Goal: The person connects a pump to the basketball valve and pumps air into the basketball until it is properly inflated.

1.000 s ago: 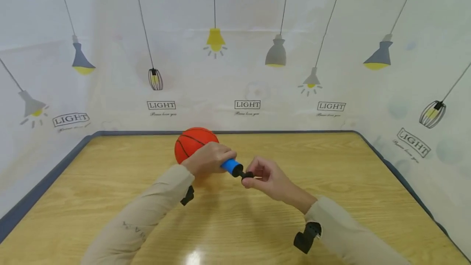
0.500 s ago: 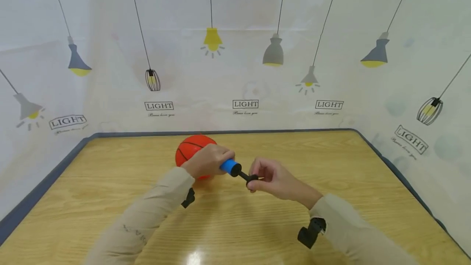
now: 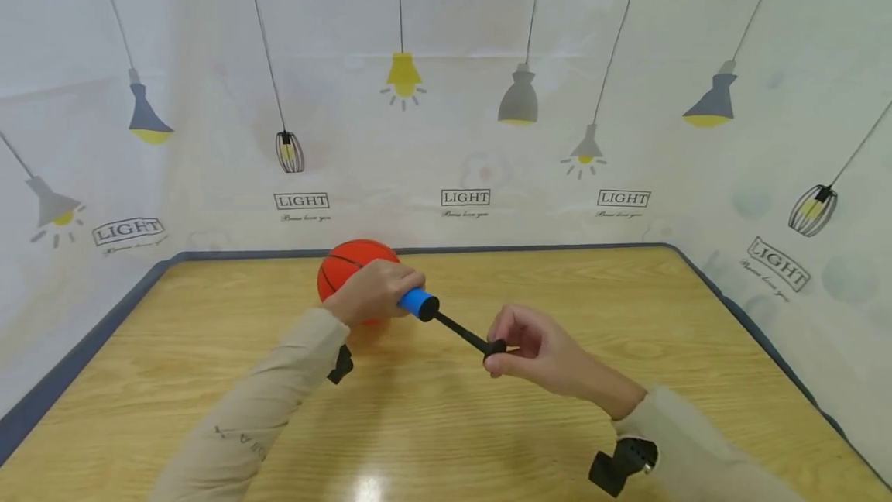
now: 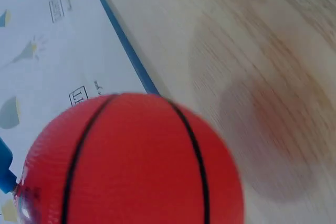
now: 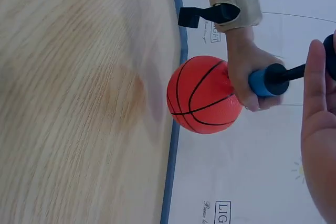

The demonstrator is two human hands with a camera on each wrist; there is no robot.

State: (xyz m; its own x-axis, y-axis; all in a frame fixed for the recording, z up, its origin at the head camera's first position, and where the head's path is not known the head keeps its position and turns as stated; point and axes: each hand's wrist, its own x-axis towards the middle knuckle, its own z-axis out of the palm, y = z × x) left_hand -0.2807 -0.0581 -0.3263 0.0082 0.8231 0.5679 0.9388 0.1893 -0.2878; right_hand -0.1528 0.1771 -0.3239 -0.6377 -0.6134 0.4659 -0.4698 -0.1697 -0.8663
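Observation:
In the head view my left hand (image 3: 372, 289) grips the blue barrel of a hand pump (image 3: 416, 304). My right hand (image 3: 540, 351) pinches the black handle (image 3: 494, 350) at the end of the pump's rod, which is drawn well out of the barrel. Beyond the left hand is a red toy basketball (image 3: 348, 262) with black lines, partly covered by that hand. In the left wrist view, the pump's blue tip (image 4: 6, 174) meets the side of the ball (image 4: 136, 161). The right wrist view shows the ball (image 5: 202, 98) held off the table beside the left fist.
A wood-grain table (image 3: 446, 424) lies below both hands. Its far side meets a pale wall covering (image 3: 390, 215) printed with lamps, along a dark blue edge strip (image 3: 557, 247). Black wrist cameras (image 3: 622, 465) hang under the sleeves.
My right hand has drawn the handle out, down and to the right, so more of the black rod shows. The left hand, barrel and ball have shifted slightly left.

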